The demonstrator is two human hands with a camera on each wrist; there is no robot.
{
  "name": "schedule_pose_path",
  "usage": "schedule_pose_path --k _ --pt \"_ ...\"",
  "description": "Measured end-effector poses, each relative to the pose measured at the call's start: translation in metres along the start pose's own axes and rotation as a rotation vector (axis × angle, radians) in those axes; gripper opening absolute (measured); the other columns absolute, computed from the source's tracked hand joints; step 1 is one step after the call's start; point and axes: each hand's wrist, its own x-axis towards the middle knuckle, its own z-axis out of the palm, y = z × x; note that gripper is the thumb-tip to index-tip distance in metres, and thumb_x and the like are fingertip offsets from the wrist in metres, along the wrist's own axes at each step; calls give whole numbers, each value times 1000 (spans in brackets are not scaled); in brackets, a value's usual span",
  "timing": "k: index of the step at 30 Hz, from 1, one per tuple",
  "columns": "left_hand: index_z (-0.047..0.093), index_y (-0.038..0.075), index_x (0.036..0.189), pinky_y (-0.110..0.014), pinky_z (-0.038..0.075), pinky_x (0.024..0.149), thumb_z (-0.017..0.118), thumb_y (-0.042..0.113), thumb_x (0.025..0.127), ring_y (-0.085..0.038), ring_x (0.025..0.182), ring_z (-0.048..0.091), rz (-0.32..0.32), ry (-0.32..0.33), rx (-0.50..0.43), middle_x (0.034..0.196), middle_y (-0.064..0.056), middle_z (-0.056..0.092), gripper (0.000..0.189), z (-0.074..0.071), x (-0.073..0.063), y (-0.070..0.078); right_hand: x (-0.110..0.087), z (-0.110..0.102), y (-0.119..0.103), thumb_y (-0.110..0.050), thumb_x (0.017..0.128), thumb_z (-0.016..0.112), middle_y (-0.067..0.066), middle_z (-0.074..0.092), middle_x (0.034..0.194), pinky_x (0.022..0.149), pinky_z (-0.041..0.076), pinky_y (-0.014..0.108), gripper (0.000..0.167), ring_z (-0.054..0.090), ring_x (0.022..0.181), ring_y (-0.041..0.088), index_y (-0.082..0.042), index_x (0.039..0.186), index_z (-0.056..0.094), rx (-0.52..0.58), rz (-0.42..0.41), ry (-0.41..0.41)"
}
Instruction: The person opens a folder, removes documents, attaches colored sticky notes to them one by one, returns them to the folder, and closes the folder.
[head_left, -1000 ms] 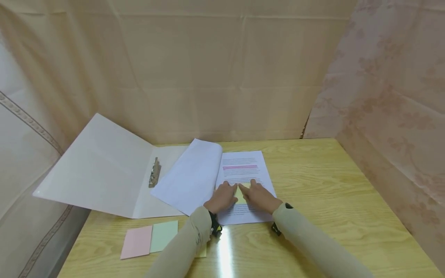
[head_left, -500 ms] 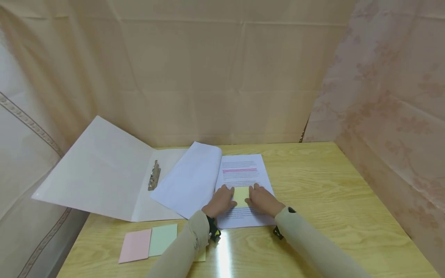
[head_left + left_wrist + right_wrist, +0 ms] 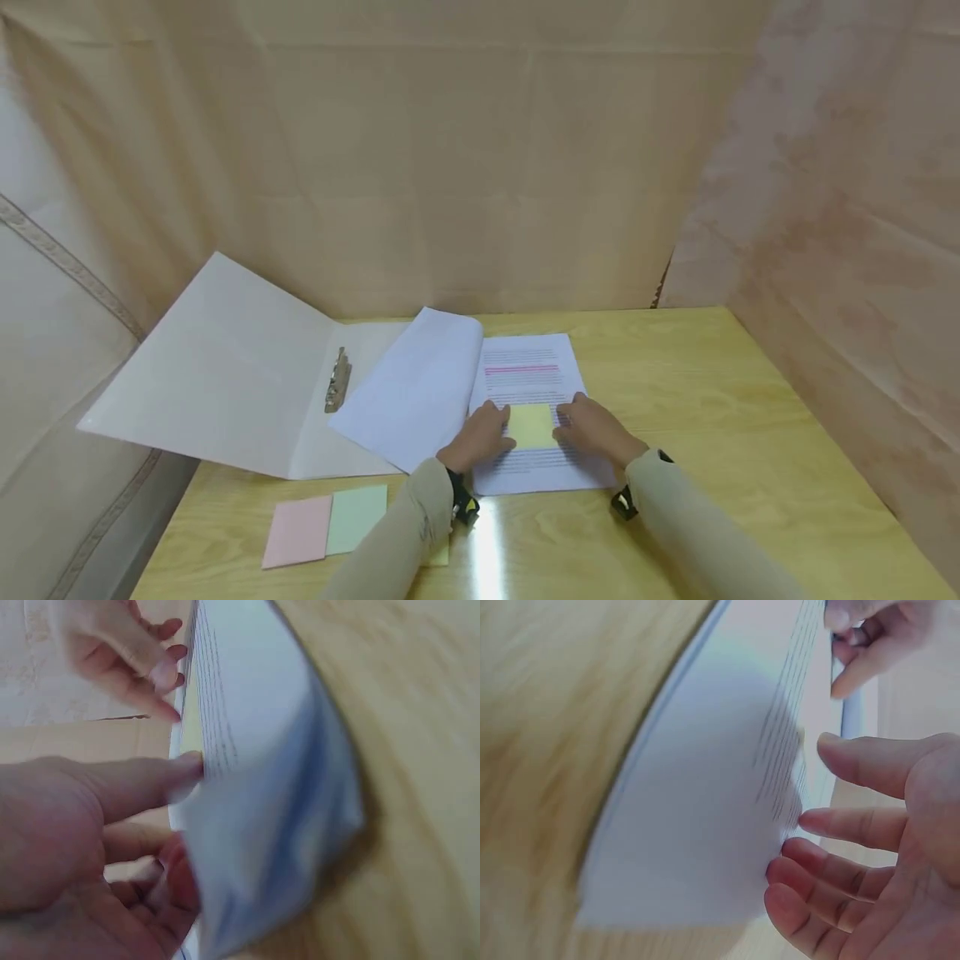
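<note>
A yellow sticky note [image 3: 531,426] lies on a printed page [image 3: 517,478] with a pink highlighted line above it. At the note's left edge my left hand [image 3: 480,436] rests on the page, its thumb [image 3: 161,780] touching the note's edge in the left wrist view. My right hand [image 3: 596,429] is just off the note's right edge; the right wrist view shows its fingers [image 3: 855,825] loosely spread, holding nothing. Left of the printed page, a turned-over white sheet [image 3: 416,387] curls across the folder.
An open white ring folder [image 3: 217,375] with a metal clip [image 3: 337,382] stands at the left, its cover raised. In front of it lie a pink note pad [image 3: 297,532], a green one [image 3: 357,518] and a yellow one [image 3: 437,555], partly hidden by the left sleeve.
Both hands, fingertips together on the note a second ago, have moved apart to its two sides. The right hand has gone furthest, rightward off the note, which now shows whole.
</note>
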Motion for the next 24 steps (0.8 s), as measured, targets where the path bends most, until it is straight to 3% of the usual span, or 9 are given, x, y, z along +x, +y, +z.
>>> schedule_pose_path --k 6,13,18,24 --pt "65 4 113 -24 42 72 69 17 87 -15 80 49 15 -11 -85 97 -8 57 30 3 -10 6 -21 0 17 -16 83 76 16 57 112 88 48 42 48 55 97 24 4 124 63 46 95 -21" --pt "64 3 125 -33 51 86 67 21 89 -22 98 63 12 32 -183 111 -12 65 40 -7 -28 14 -29 -4 18 -11 79 79 20 55 119 93 48 45 53 56 105 30 7 126 60 51 47 -27" --pt "63 4 126 -38 51 83 62 23 93 -23 98 62 -61 58 -273 116 -12 64 38 -22 -42 10 -27 -1 17 -12 79 79 19 54 122 95 47 46 54 55 109 31 4 127 61 64 76 -40" --pt "63 5 126 -42 51 85 61 23 93 -27 101 62 -243 163 -276 116 -14 63 37 -44 -50 -9 -27 0 15 -11 79 78 17 54 121 95 47 46 52 55 108 30 2 127 62 88 105 -31"
